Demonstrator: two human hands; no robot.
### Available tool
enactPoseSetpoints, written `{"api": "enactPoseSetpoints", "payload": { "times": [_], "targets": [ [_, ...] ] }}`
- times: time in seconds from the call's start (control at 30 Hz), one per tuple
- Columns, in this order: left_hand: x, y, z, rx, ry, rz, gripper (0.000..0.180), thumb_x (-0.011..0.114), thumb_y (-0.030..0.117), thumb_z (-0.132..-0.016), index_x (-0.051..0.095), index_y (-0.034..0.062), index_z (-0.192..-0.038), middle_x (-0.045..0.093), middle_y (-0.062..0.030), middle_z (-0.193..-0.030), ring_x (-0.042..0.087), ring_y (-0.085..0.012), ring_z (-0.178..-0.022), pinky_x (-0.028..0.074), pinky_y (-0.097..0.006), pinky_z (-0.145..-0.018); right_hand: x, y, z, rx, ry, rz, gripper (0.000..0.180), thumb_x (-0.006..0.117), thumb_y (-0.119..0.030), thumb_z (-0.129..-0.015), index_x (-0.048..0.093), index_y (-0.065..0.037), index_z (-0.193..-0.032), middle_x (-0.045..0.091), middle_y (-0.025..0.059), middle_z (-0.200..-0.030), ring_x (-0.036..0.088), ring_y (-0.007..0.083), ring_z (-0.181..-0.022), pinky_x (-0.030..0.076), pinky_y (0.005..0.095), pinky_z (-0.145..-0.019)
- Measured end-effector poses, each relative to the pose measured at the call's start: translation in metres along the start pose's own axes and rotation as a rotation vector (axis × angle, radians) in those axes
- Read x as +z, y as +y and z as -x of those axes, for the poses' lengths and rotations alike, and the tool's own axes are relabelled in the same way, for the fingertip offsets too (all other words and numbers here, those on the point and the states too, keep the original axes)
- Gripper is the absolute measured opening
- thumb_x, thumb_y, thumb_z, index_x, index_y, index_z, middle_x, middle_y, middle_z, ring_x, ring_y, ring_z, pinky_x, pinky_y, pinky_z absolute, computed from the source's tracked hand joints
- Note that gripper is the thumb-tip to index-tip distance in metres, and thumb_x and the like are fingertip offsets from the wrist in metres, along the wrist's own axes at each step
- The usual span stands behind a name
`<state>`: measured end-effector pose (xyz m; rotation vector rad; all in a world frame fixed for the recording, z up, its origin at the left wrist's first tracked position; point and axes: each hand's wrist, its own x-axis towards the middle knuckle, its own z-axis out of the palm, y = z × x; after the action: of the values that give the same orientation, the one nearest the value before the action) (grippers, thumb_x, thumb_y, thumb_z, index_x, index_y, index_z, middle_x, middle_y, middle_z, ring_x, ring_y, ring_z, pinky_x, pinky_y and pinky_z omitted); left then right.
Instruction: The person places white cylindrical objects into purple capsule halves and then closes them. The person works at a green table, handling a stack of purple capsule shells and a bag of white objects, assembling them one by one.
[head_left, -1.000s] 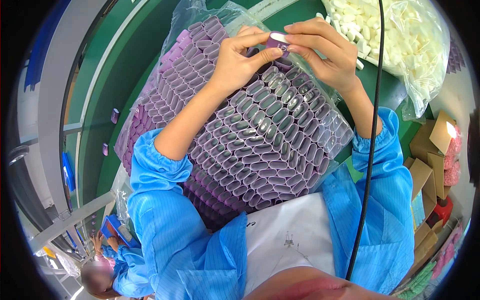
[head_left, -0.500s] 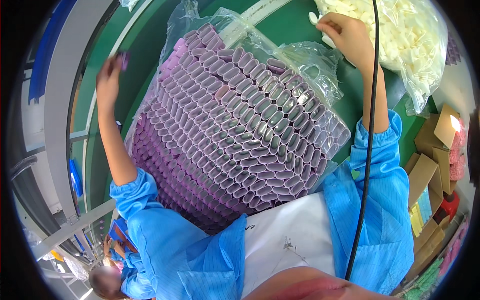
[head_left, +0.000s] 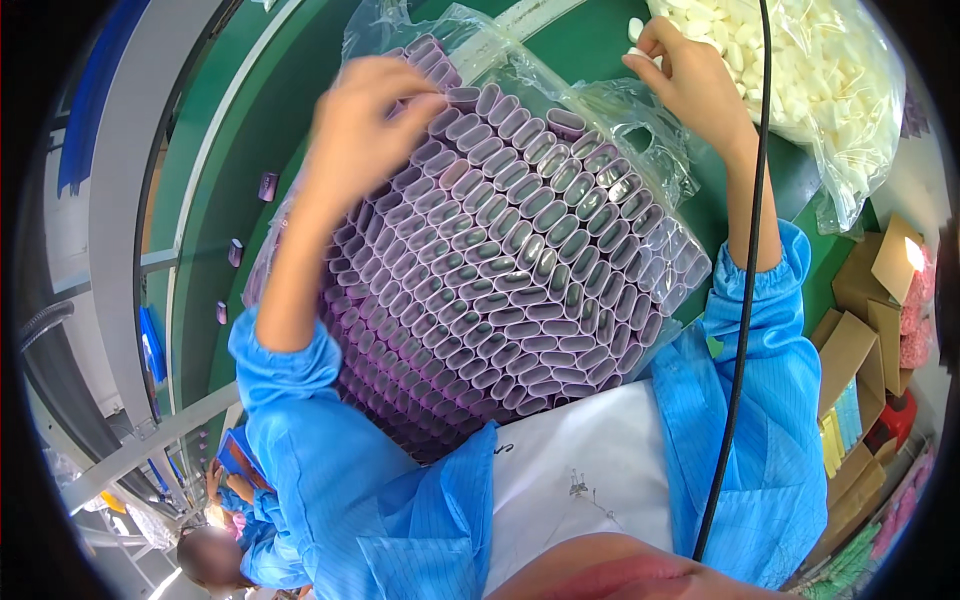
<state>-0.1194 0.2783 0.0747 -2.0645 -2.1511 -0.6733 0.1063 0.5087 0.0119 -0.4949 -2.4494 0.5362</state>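
Purple oval cups point(head_left: 500, 240), packed upright in rows with their hollow ends up, fill a large clear bag in front of me. My left hand point(head_left: 365, 125), smeared by motion, reaches over the far left rows with its fingers curled at the cups; whether it grips one is hidden. On the right, my right hand point(head_left: 690, 90) is closed in a pinch, with a small white oval piece point(head_left: 636, 53) at its thumb and fingertip. Just beyond the fingertips lies another white oval piece point(head_left: 636, 29) on the green surface.
Three purple cups stand spaced along the green belt point(head_left: 220, 260) at left, including one upper cup point(head_left: 268, 187). A clear bag of white pieces point(head_left: 790, 80) lies far right. A black cable point(head_left: 745, 300) hangs across the view. Cardboard boxes point(head_left: 850, 350) stand at right; a co-worker point(head_left: 255, 530) is lower left.
My left hand has moved right from the belt to the packed cups. The purple cup it held is let go on the belt. My right hand has shifted slightly beside the white pieces.
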Motion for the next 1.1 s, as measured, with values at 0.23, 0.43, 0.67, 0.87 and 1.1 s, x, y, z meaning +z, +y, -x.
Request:
{"api": "enactPoseSetpoints", "payload": {
  "times": [0.23,0.43,0.67,0.87,1.1],
  "targets": [
    [0.049,0.060,-0.062,0.105,-0.435,0.120,0.026,0.069,0.012,-0.073,0.068,0.0030,-0.098,0.066,-0.0185,-0.090,0.062,-0.0350,-0.084,0.049,-0.040,-0.075,0.003,-0.009,-0.004,0.020,0.018,-0.080,0.020,0.066,-0.022,-0.083,0.057,-0.005,-0.090,0.045,0.0037,-0.049,0.042,0.0123,-0.045,0.033,0.0291,-0.046],
    [0.060,0.059,-0.067,0.155,-0.532,0.125,0.024,0.066,0.011,-0.075,0.068,0.0046,-0.099,0.066,-0.0162,-0.081,0.064,-0.0323,-0.074,0.050,-0.038,-0.069,-0.016,-0.040,-0.007,0.181,-0.062,-0.220,0.013,0.065,-0.011,-0.085,0.059,-0.002,-0.094,0.060,0.0028,-0.070,0.055,0.0086,-0.059,0.043,0.0218,-0.055],
    [0.046,0.037,-0.041,-0.383,-0.072,1.035,0.024,0.072,0.008,-0.077,0.062,-0.0009,-0.097,0.067,-0.0102,-0.090,0.065,-0.0140,-0.082,0.051,-0.026,-0.074,-0.005,-0.053,0.004,0.239,-0.048,-0.923,0.016,0.065,-0.017,-0.087,0.057,-0.005,-0.093,0.060,0.0025,-0.071,0.054,0.0110,-0.059,0.042,0.0240,-0.054],
    [0.072,0.045,-0.027,-0.393,0.057,1.280,0.029,0.068,0.000,-0.080,0.058,-0.0026,-0.107,0.063,-0.0114,-0.106,0.061,-0.0147,-0.097,0.050,-0.027,-0.088,0.028,-0.052,0.008,-0.005,0.126,-0.893,0.019,0.070,-0.013,-0.082,0.057,-0.001,-0.088,0.064,0.0017,-0.079,0.057,0.0050,-0.065,0.045,0.0193,-0.057],
    [0.079,0.045,-0.023,-0.322,0.150,1.187,0.035,0.071,-0.001,-0.077,0.058,-0.0038,-0.110,0.063,-0.0103,-0.105,0.061,-0.0148,-0.098,0.050,-0.028,-0.089,0.020,-0.052,0.008,-0.025,0.049,-0.931,0.020,0.069,-0.008,-0.082,0.061,0.001,-0.098,0.063,0.0036,-0.091,0.059,0.0067,-0.078,0.047,0.0211,-0.066]
  ]
}}
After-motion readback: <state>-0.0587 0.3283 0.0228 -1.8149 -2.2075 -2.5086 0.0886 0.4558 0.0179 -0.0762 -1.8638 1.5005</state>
